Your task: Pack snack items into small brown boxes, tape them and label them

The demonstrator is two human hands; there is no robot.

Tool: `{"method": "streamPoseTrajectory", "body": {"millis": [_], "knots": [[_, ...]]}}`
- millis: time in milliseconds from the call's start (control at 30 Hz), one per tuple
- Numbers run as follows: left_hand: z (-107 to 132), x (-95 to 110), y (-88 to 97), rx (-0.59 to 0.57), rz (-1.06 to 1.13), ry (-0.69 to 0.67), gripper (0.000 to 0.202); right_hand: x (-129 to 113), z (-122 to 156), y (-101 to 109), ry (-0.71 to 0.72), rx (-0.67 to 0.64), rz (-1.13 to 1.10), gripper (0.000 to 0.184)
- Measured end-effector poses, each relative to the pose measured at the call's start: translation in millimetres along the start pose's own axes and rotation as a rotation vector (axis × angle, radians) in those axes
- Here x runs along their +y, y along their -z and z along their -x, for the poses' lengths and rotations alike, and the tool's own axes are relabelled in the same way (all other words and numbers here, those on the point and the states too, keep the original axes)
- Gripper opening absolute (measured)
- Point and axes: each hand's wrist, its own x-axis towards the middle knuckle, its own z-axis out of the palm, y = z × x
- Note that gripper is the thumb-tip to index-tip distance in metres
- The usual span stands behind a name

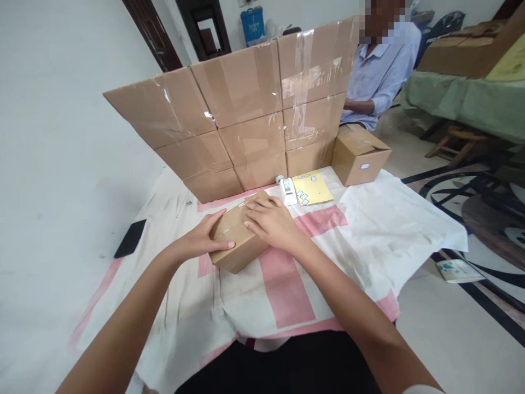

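A small taped cardboard box (pixel 235 225) lies at an angle on the cloth-covered table in front of me. My left hand (pixel 203 236) grips its left end, thumb on top and the other fingers partly hidden behind the far side. Across the right part of the box top rests my right hand (pixel 268 220), its fingers stretched out and lying flat. Just beyond that hand stands a small white handheld device (pixel 288 191), perhaps a label gun. A yellow sheet (pixel 322 189) bearing several small blue-edged labels lies beside the device.
A tall taped cardboard panel (pixel 250 126) stands across the table's back. To the right is a closed cardboard box (pixel 359 156) with a label, near a seated person (pixel 381 71). A black flat object (pixel 130 238) lies at the left by the wall. Pink-striped cloth (pixel 287 295) covers the table.
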Motion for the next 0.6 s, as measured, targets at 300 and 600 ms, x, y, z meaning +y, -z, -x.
{"method": "streamPoseTrajectory", "body": {"millis": [300, 600], "knots": [[2.4, 29.1, -0.7, 0.502, -0.342, -0.409, 0.076, 163.5, 59.1, 38.2, -1.022, 0.243, -0.039, 0.031], [-93.9, 169.1, -238.0, 0.271, 0.324, -1.091, 0.01, 186.8, 53.8, 20.8, -1.374, 0.203, -0.354, 0.049]]}}
